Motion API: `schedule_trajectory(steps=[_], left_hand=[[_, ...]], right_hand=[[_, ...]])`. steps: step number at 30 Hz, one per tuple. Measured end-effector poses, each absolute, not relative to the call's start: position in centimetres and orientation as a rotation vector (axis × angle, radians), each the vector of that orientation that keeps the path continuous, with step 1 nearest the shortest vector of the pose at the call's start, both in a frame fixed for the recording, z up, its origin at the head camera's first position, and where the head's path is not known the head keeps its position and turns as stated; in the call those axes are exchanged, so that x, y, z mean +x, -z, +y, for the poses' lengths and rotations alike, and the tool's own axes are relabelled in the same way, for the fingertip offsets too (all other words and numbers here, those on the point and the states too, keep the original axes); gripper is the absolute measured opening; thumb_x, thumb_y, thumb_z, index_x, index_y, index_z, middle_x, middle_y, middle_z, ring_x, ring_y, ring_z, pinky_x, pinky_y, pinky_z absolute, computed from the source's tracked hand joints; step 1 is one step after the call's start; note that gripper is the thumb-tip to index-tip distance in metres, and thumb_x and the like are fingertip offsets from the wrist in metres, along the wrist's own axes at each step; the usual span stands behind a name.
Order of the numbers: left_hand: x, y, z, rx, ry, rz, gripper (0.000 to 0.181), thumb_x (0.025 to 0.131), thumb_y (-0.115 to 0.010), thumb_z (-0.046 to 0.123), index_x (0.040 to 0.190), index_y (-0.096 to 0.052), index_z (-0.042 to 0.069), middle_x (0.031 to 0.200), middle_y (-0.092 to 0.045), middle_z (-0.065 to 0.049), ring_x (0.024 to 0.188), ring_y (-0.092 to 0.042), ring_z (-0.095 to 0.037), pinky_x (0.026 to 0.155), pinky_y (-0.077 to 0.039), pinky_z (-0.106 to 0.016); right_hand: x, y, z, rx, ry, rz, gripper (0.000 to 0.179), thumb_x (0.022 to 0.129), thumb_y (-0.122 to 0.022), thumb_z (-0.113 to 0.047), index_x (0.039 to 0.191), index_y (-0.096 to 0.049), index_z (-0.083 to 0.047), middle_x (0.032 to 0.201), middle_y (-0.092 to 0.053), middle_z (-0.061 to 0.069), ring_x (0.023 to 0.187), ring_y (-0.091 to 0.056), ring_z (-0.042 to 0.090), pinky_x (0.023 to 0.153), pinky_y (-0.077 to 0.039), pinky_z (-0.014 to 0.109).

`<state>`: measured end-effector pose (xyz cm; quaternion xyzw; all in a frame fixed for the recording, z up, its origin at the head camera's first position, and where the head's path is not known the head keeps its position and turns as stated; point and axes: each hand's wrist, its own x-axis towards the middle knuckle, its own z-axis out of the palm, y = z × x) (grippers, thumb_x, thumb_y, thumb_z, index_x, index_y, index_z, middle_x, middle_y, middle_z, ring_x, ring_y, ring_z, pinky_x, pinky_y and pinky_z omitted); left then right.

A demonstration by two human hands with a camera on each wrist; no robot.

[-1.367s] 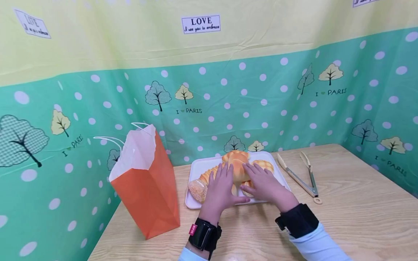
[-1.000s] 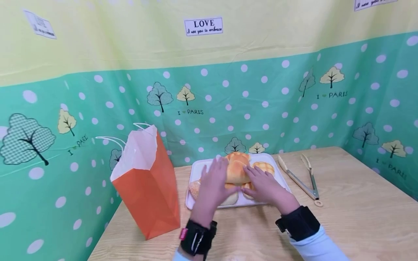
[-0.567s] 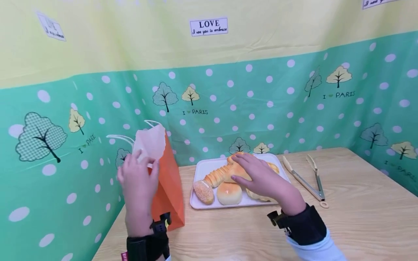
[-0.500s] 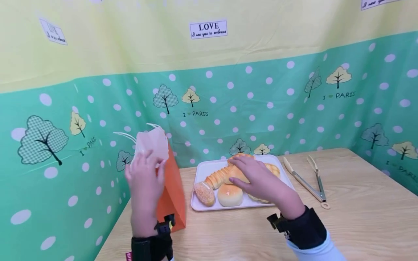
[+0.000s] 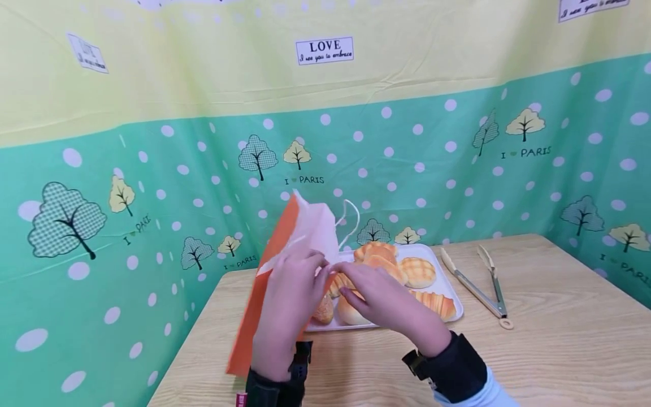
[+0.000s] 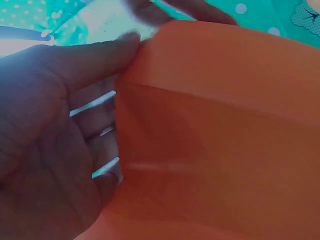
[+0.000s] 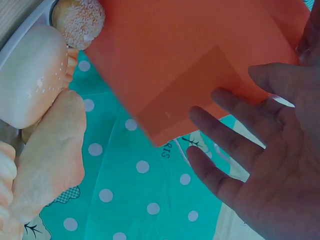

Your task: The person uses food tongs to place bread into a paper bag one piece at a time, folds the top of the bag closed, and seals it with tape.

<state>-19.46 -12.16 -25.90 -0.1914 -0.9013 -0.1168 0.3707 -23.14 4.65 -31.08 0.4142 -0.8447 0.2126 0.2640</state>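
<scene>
My left hand [image 5: 292, 291] grips the upper edge of an orange paper bag [image 5: 246, 330] with a white inside. In the left wrist view its thumb lies on the near face of the orange paper [image 6: 215, 125], with fingers behind. The bag leans to the right, its mouth facing the breads. My right hand [image 5: 378, 291] is at the bag's rim beside the left hand; in the right wrist view its fingers are spread over the orange side. A white tray [image 5: 443, 285] holds several breads, among them a round bun [image 5: 351, 311] and a crumb-coated bread [image 5: 324, 311], partly hidden.
Metal tongs with beige tips [image 5: 473, 287] lie spread to the right of the tray. A white cord handle [image 5: 357, 217] loops up from the bag above the tray. A green and yellow curtain [image 5: 386, 169] hangs behind the wooden table [image 5: 554, 339].
My left hand has moved from the breads to the bag and gripped it. The bag has turned and leaned right, and my right hand has shifted left to its rim.
</scene>
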Motion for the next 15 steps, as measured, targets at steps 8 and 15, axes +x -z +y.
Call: schedule_trajectory(steps=[8,15], left_hand=[[-18.9,25.0,-14.1,-0.052,0.398,-2.28,0.022,0.083,-0.063,0.018,0.094,-0.074,0.003,0.125,-0.059,-0.022,0.119,-0.047,-0.038,0.099,-0.041,-0.06],[-18.4,24.7,-16.1,0.1,0.619,-2.381,0.043,0.086,-0.055,0.021,0.12,-0.058,-0.007,0.124,-0.06,-0.025,0.109,-0.056,-0.039,0.083,-0.056,-0.054]], right_hand=[[-22.4,30.8,4.4,1.127,-0.479,-2.352,0.033,0.089,-0.059,-0.024,0.12,-0.053,-0.014,0.104,-0.068,-0.002,0.083,-0.059,0.009,0.06,-0.049,0.033],[-24.1,29.2,9.4,1.025,-0.782,-2.541,0.042,0.092,-0.055,-0.023,0.131,-0.049,-0.01,0.129,-0.06,0.011,0.112,-0.057,0.025,0.091,-0.052,0.049]])
